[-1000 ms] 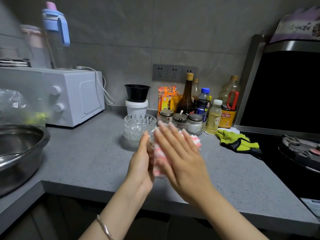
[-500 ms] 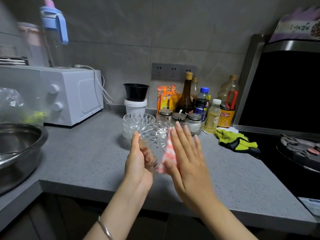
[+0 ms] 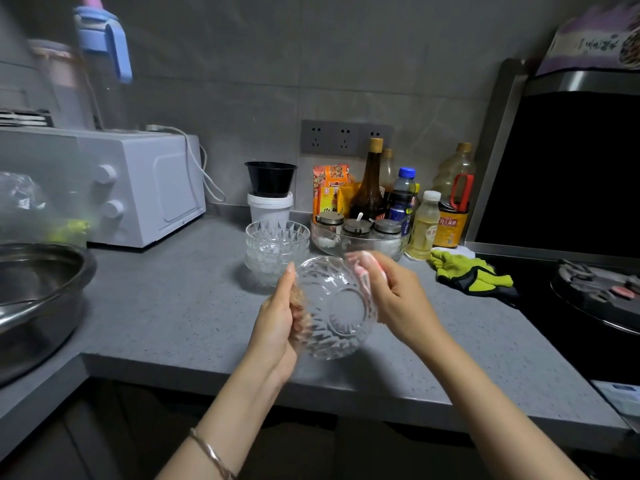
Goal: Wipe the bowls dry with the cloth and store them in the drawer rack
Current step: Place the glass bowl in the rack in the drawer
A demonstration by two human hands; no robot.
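Head view: left hand (image 3: pixel 277 320) grips the clear cut-glass bowl (image 3: pixel 337 310), tipped on its side over the speckled grey counter (image 3: pixel 173 306) | right hand (image 3: pixel 401 299) pinches the pink-and-white cloth (image 3: pixel 363 268) at its rim | stack of clear glass bowls (image 3: pixel 277 244) just behind | white microwave (image 3: pixel 138 185) left, green glove (image 3: pixel 464 270) right.

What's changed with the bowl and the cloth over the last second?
The bowl has turned so its base faces the camera, and it now shows almost whole between the hands. The right hand went from flat, straight fingers over the cloth to a curled grip, bunching it at the upper right rim. The left hand kept hold of the left side. The stack of bowls stayed put on the counter.
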